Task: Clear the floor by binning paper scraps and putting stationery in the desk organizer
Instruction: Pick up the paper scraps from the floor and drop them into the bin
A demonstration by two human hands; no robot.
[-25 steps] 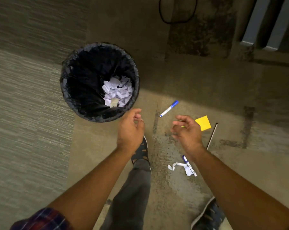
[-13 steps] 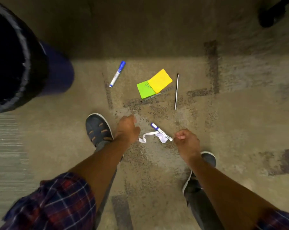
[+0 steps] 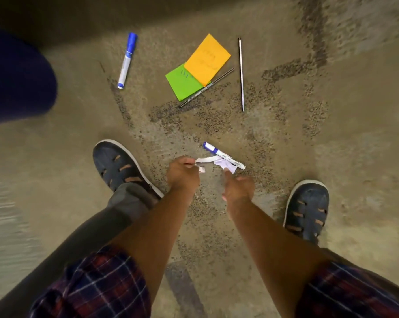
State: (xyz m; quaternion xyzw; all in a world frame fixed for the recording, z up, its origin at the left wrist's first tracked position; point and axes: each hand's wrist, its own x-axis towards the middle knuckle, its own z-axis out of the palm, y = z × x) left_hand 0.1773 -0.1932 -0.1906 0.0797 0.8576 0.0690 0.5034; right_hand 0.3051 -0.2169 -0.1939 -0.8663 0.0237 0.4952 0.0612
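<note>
White paper scraps lie on the floor between my feet: a long strip (image 3: 204,160) and a crumpled piece (image 3: 226,165) under a blue-capped marker (image 3: 223,155). My left hand (image 3: 182,174) pinches the left end of the strip. My right hand (image 3: 238,188) reaches down with a fingertip at the crumpled piece, holding nothing I can make out. Farther off lie another blue marker (image 3: 126,60), an orange sticky note (image 3: 207,59) over a green one (image 3: 182,83), a dark pen (image 3: 206,87) and a thin pencil (image 3: 241,73).
The dark blue bin (image 3: 17,76) stands at the left edge, blurred. My two dark shoes (image 3: 119,166) (image 3: 308,207) flank the scraps. The carpet around is tan with dark speckled stripes.
The view swung from over the bin down to the floor. Both hands dropped to the scraps, and my left hand has taken hold of the paper strip.
</note>
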